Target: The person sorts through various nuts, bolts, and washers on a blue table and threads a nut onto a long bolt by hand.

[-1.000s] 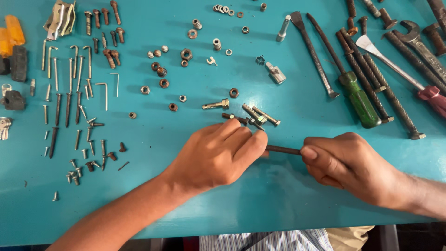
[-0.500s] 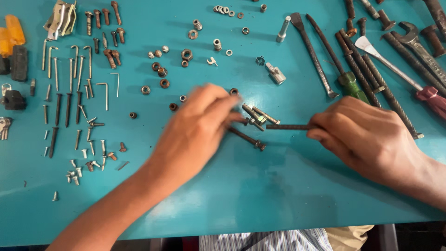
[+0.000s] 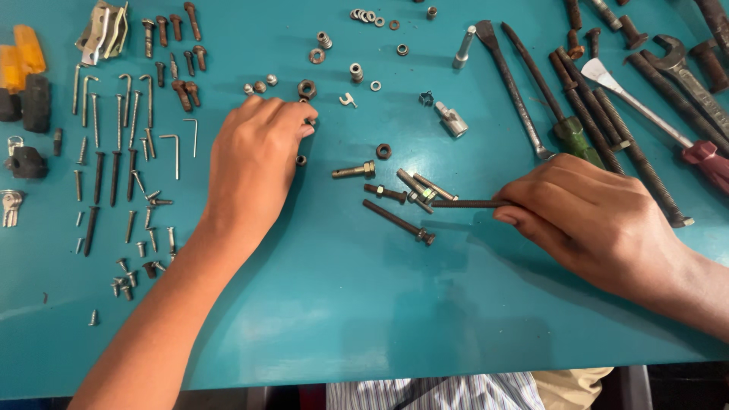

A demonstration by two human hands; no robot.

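Note:
My right hand (image 3: 596, 216) pinches one end of a thin dark threaded rod (image 3: 463, 203), which points left, level over the teal table (image 3: 364, 319). The rod's free end lies next to a small heap of bolts (image 3: 416, 188). My left hand (image 3: 254, 156) reaches to the upper left, palm down, its fingertips on a cluster of small nuts (image 3: 302, 121); what they grip is hidden. A long dark bolt (image 3: 397, 221) lies loose just below the heap. A brass-coloured bolt (image 3: 354, 171) and a dark nut (image 3: 383, 150) lie between my hands.
Rows of nails, screws and hex keys (image 3: 121, 159) fill the left side. Washers and nuts (image 3: 364, 15) lie at the top middle. Long rods, a green-handled screwdriver (image 3: 573, 133), a spanner (image 3: 680, 64) and a red-handled tool (image 3: 702, 156) lie at the right.
My left hand let go near the rod and moved up and left to the small nuts. My right hand shifted right, still holding the rod. A long dark bolt now lies loose.

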